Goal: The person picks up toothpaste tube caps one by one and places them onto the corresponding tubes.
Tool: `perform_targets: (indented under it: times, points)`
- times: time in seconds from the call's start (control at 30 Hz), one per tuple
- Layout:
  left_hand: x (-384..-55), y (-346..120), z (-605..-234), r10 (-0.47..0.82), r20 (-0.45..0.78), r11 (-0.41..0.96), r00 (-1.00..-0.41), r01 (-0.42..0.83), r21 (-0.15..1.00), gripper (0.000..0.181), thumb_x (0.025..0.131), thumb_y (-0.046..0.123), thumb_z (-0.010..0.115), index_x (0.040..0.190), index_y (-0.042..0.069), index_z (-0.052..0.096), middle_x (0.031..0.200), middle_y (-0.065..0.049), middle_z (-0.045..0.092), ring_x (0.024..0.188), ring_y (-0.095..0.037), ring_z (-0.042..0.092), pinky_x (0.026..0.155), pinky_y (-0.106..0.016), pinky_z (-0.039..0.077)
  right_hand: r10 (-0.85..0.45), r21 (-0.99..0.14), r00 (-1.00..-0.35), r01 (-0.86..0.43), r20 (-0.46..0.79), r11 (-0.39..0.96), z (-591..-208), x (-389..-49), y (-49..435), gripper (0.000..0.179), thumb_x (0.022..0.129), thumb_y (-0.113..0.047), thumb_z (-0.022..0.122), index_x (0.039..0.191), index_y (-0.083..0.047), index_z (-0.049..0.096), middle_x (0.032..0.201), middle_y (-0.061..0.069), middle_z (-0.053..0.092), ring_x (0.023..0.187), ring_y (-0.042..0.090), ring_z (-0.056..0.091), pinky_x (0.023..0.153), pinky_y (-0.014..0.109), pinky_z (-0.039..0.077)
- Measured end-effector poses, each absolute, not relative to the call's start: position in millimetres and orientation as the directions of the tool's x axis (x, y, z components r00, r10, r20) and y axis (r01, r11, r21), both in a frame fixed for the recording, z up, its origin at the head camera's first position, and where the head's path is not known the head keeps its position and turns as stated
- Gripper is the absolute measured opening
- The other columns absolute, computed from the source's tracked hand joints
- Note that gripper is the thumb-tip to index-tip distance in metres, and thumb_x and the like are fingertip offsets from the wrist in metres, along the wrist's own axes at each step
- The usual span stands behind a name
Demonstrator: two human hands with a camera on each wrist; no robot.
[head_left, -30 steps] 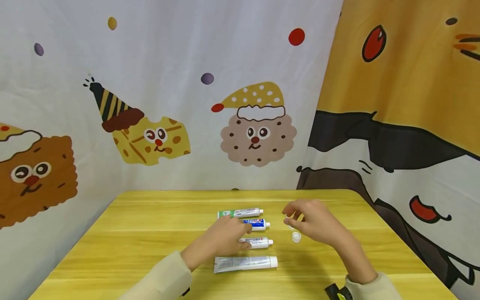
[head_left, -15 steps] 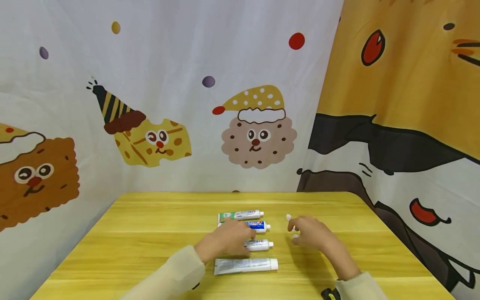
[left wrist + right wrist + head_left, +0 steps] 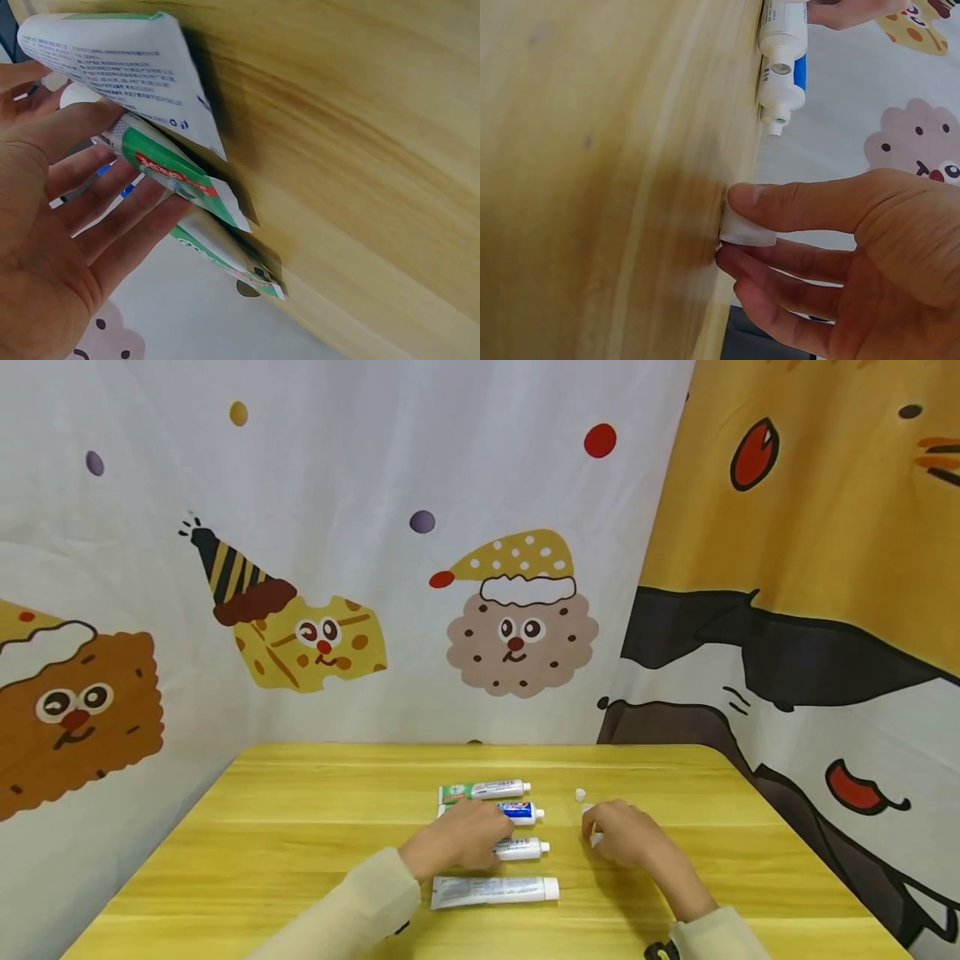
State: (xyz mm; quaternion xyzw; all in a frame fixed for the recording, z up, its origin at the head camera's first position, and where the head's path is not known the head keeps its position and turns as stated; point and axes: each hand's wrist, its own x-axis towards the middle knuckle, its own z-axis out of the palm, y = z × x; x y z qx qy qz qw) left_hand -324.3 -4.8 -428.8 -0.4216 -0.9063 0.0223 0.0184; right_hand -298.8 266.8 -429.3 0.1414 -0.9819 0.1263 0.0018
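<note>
Several toothpaste tubes lie side by side, nozzles to the right. My left hand (image 3: 471,835) bends over the third tube from the back (image 3: 522,849), thumb and fingers on either side of it; its green and red tail (image 3: 176,174) shows in the left wrist view. Uncapped too are the blue tube (image 3: 521,812) and the green-and-white tube (image 3: 498,790) at the back. Nearest me is a silvery-white tube (image 3: 491,891) with its white cap on. To the right, my right hand (image 3: 628,835) pinches a white cap (image 3: 748,230) at the table surface, between thumb and index finger.
Another small white cap (image 3: 581,794) lies farther back on the wooden table (image 3: 315,827), and one more (image 3: 587,808) is partly hidden behind my right hand. A curtain with cartoon prints (image 3: 360,485) hangs right behind the table.
My right hand has come down and toward me from the back caps, and now pinches the nearer one. The left hand has stayed at the third tube, shifting slightly.
</note>
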Motion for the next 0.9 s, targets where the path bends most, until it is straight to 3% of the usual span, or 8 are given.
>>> perform_targets:
  times: [0.37, 0.6, 0.77, 0.9]
  points:
    - [-322.5, -1.4, -425.7, 0.757, 0.0, 0.652, -0.653, 0.755, -0.071, 0.026, 0.084, 0.028, 0.083, 0.077, 0.022, 0.059, 0.063, 0.013, 0.044, 0.056, -0.005, 0.034, 0.051, -0.019, 0.033, -0.283, -0.291, -0.958, -0.287, 0.056, 0.913, -427.0, -297.5, 268.5, 0.021, 0.073, 0.004, 0.08, 0.077, -0.013, 0.07, 0.077, -0.004, 0.064, 0.07, 0.015, 0.05, 0.063, 0.032, 0.044]
    - [-325.0, -3.4, -427.4, 0.75, 0.02, 0.662, -0.661, 0.749, -0.034, 0.023, 0.083, 0.026, 0.082, 0.08, 0.022, 0.06, 0.065, 0.012, 0.041, 0.059, -0.006, 0.033, 0.052, -0.021, 0.031, -0.313, -0.297, -0.944, -0.329, 0.099, 0.897, -422.7, -298.5, 267.7, 0.017, 0.076, 0.002, 0.076, 0.086, -0.012, 0.072, 0.079, -0.005, 0.063, 0.071, 0.012, 0.051, 0.062, 0.029, 0.043]
    - [-328.4, -9.7, -424.5, 0.749, 0.102, 0.657, -0.654, 0.754, 0.005, 0.018, 0.081, 0.027, 0.081, 0.093, 0.022, 0.069, 0.076, 0.013, 0.056, 0.063, -0.006, 0.042, 0.056, -0.023, 0.038, -0.314, -0.328, -0.93, -0.362, 0.191, 0.873, -403.1, -293.3, 259.7, 0.012, 0.086, -0.012, 0.082, 0.096, -0.013, 0.076, 0.085, -0.007, 0.069, 0.076, 0.009, 0.058, 0.066, 0.03, 0.049]
    - [-325.3, -14.8, -416.9, 0.731, 0.187, 0.663, -0.657, 0.748, 0.038, 0.03, 0.084, 0.032, 0.082, 0.109, 0.02, 0.072, 0.093, 0.01, 0.069, 0.065, -0.004, 0.047, 0.057, -0.021, 0.041, -0.336, -0.324, -0.882, -0.44, 0.329, 0.837, -382.4, -284.5, 252.3, 0.014, 0.088, -0.016, 0.081, 0.102, -0.016, 0.078, 0.098, -0.005, 0.075, 0.088, 0.01, 0.062, 0.075, 0.032, 0.053]
